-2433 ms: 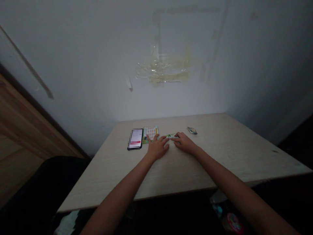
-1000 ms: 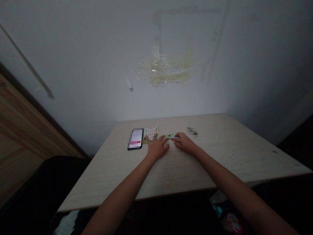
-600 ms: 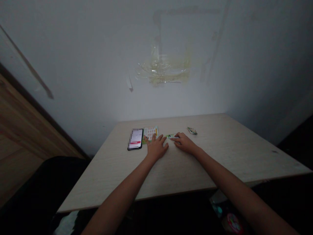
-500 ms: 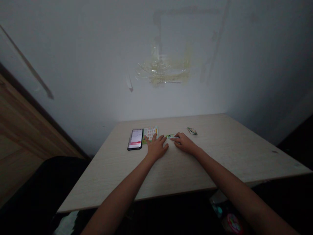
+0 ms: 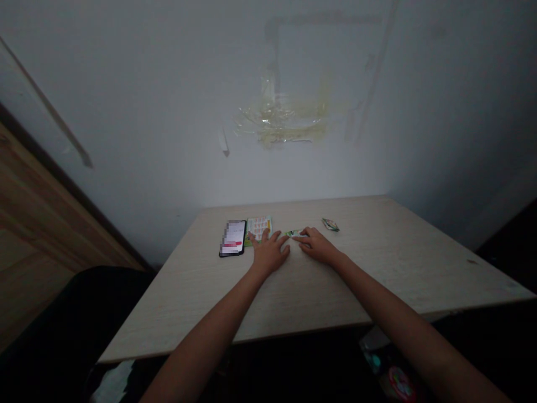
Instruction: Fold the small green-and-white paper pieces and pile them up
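Observation:
My left hand lies with fingers spread, its fingertips over the lower edge of a printed sheet and near the left end of a small green-and-white paper strip. At the strip's right end, my right hand rests with its fingers stretched out and touching the paper. Part of the strip is covered by my fingers. A phone with its screen lit lies just left of the printed sheet.
Toward the back right of the pale wooden table lies a small folded paper piece. Behind the table rises a wall with strips of clear tape stuck on it. A dark chair-like shape stands at the left.
The view has shifted very slightly. Both hands keep nearly the same place on the paper strip, and nothing else has visibly moved.

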Available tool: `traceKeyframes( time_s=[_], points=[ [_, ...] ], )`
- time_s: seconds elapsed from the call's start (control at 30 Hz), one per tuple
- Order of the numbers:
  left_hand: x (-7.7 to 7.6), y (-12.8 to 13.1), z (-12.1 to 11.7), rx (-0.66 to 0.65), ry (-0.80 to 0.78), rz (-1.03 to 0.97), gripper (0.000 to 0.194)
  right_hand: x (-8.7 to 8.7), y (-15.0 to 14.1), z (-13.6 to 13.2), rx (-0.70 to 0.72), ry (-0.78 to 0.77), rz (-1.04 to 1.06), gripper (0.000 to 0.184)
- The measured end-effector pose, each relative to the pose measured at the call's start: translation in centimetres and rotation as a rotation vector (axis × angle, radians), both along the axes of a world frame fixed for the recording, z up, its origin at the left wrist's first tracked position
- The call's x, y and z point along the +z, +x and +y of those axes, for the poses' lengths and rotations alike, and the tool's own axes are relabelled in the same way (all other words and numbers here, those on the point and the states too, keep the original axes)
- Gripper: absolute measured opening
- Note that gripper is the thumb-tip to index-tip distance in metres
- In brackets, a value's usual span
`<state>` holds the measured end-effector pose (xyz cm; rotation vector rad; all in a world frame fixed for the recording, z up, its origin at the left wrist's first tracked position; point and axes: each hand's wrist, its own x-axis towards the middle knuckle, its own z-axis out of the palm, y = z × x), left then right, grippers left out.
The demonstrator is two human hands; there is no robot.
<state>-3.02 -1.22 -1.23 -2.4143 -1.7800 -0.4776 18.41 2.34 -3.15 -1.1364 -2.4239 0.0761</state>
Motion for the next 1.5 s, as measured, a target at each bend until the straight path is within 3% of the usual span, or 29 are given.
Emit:
traceKeyframes(
  time_s=[0.3, 0.83, 1.1, 1.2, 1.3, 1.37, 1.5],
  points=[
    [0.4, 0.1, -0.3, 0.057, 0.01, 0.014, 0.043, -0.1, 0.0, 0.1, 0.004, 0.005, 0.019, 0.038],
    [-0.2, -0.4, 0.3, -0.039, -0.038, -0.014, 0.042, 0.2, -0.1, -0.3, 0.014, 0.03, 0.031, 0.038],
    [-0.4, -0.4, 0.4, -0.024, -0.004, -0.032, 0.042, 0.0, 0.1, 0.2, 0.073, -0.039, 0.235, 0.032],
    [-0.3, -0.5, 0.4, -0.028, -0.008, -0.035, 0.041, 0.0, 0.3, 0.5, 0.02, -0.031, 0.346, 0.026],
    [-0.5, -0.5, 0.5, -0.033, -0.006, -0.04, 0.04, 0.1, 0.7, 0.8, -0.127, 0.025, 0.382, 0.02],
    [-0.6, -0.5, 0.6, -0.024, -0.004, -0.045, 0.04, 0.0, 1.1, 1.0, -0.219, 0.052, 0.357, 0.018],
    [-0.7, -0.5, 0.7, -0.025, -0.008, -0.058, 0.04, 0.0, 1.5, 0.9, -0.226, 0.035, 0.241, 0.018]
  ],
)
